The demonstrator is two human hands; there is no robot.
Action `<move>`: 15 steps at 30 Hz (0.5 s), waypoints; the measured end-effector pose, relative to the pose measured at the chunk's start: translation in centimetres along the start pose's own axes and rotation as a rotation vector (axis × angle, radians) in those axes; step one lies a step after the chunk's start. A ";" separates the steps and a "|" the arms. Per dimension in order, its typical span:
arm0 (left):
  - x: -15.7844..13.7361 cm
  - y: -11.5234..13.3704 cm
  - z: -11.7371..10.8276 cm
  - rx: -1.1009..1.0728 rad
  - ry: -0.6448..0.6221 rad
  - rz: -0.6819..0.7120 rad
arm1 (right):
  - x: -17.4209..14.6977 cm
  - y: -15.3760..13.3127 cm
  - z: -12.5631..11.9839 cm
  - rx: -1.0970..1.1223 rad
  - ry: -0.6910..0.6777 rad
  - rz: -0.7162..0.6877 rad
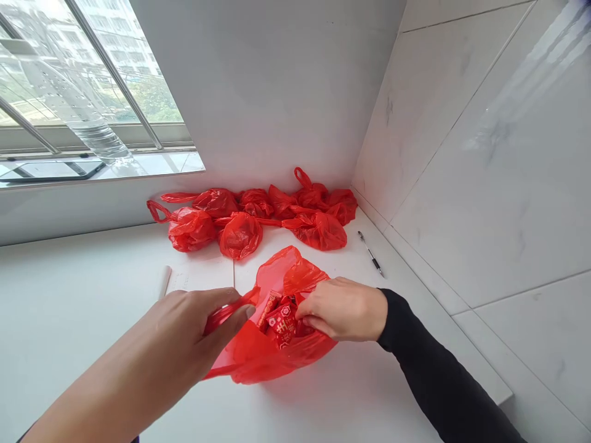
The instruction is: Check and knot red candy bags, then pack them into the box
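A red plastic bag (277,363) stands open on the white table, its mouth facing up. My left hand (207,320) is closed around the bunched handle on the bag's left side. Inside lie several small red wrapped packets (282,323), one with a white flower print and gold characters. My right hand (346,307), in a black sleeve, reaches into the bag from the right. Its fingers are curled down beside the printed packet, and the bag and the hand itself hide what the fingertips hold.
Several knotted red plastic bags (240,235) sit along the wall behind. A black-and-clear pen (370,254) lies right of them, near the tiled wall. An open notebook (198,274) is partly behind my left hand. On the windowsill are a water bottle (99,135) and a dark-edged tablet (53,170).
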State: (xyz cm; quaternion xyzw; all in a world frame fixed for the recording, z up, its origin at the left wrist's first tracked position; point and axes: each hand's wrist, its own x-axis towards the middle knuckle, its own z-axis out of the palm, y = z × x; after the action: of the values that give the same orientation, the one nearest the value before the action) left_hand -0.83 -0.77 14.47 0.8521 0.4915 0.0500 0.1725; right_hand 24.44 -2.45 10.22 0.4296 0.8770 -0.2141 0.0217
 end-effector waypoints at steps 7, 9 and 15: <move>-0.9 0.6 0.6 -0.054 -0.132 0.053 | 0.8 0.0 0.6 -0.094 -0.050 0.065; -1.1 0.7 0.8 -0.071 -0.150 0.106 | 0.8 0.4 0.7 -0.099 -0.032 0.135; -1.2 0.8 1.1 -0.052 -0.145 0.160 | 2.0 2.0 1.5 -0.053 0.006 0.188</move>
State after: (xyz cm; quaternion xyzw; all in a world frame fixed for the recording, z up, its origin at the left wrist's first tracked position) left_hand -0.49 -2.44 13.88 0.8853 0.4068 0.0146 0.2250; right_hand 24.45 -0.49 7.68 0.5098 0.8383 -0.1864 0.0505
